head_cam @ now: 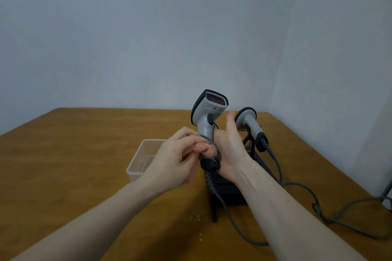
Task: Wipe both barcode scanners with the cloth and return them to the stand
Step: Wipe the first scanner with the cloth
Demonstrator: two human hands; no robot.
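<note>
A grey barcode scanner [206, 112] with a red window is held upright above the table. My left hand [176, 159] grips a pink cloth [206, 148] bunched around the scanner's handle. My right hand [230, 144] is against the handle's right side with its thumb up; its fingers are hidden behind the handle. A second grey scanner [249, 121] rests in the black stand [231, 188] just to the right. Both scanners trail grey cables [301, 186].
A clear plastic tub [140, 163] sits on the wooden table [84, 154] left of my hands. Cables loop over the table to the right edge. Small crumbs lie near the stand's front foot. Pale walls close the back and right.
</note>
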